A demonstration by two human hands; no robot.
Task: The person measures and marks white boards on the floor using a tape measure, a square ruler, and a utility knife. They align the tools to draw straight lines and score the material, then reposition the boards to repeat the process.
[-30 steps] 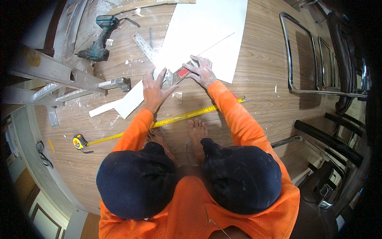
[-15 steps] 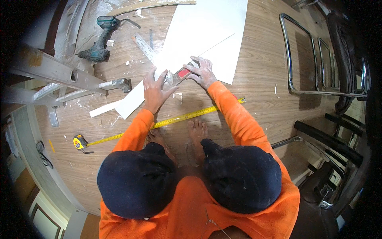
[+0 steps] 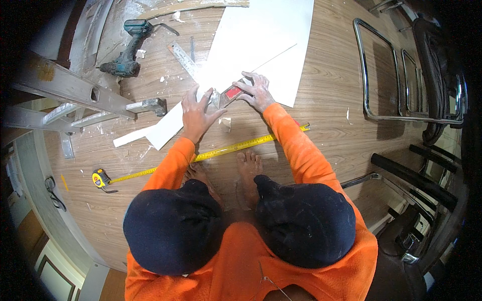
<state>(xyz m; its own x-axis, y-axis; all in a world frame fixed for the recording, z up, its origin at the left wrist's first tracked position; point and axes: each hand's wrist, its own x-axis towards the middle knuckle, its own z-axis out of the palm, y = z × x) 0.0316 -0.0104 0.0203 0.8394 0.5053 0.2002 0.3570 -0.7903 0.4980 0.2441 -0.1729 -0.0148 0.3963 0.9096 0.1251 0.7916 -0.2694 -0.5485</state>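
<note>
A white sheet (image 3: pixel 266 35) lies on the floor in front of me, with a thin dark line running across it to the upper right. On its near part rests a square with a metal ruler blade (image 3: pixel 183 60) and a grey handle with a red patch (image 3: pixel 233 93). My right hand (image 3: pixel 259 94) grips that handle, thumb on the near side. My left hand (image 3: pixel 197 114) has its fingers spread and lies over the sheet's narrow left part, beside the blade. A yellow tape measure (image 3: pixel 236 146) is stretched out between my hands and feet, its case (image 3: pixel 100 177) at the left.
A teal cordless drill (image 3: pixel 128 50) lies at the upper left, above a metal stepladder (image 3: pixel 100 95). Chrome-framed chairs (image 3: pixel 369 75) stand along the right. White scraps (image 3: pixel 224 124) and dust are scattered on the wood-look floor. My bare feet (image 3: pixel 248 165) are just behind the tape.
</note>
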